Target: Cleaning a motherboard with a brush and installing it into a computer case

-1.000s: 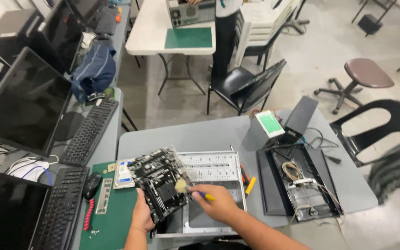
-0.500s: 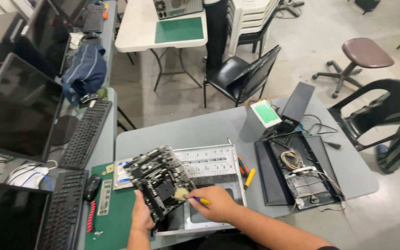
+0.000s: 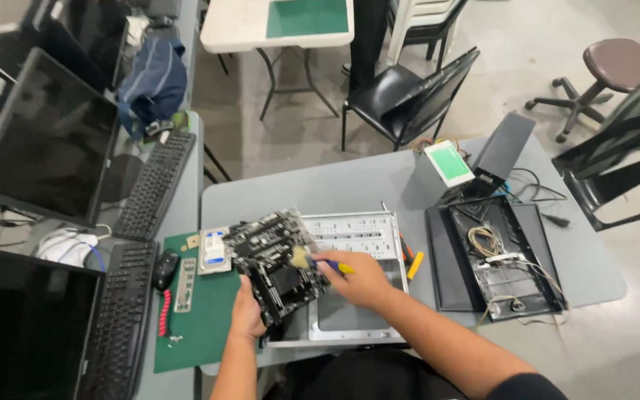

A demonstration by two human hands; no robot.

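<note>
While tilted, motherboard (image 3: 275, 261) runs lengthwise from left hand (image 3: 247, 315) away.

My left grip (image 3: 247, 315) hides the motherboard's (image 3: 274, 261) lower edge. Brush (image 3: 318, 261) handle mostly buried in my right grip (image 3: 361, 280). Metal case panel (image 3: 357, 270) near the desk's (image 3: 335, 189) front edge partly covered. Nearest monitor (image 3: 24, 326) cut off bottom-left. Small screws unreadable.

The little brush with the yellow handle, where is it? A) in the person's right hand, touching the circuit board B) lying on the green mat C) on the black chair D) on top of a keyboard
A: the right hand grips the brush, its bristles pressed on the circuit board that the left hand holds up over the open metal case.
</note>
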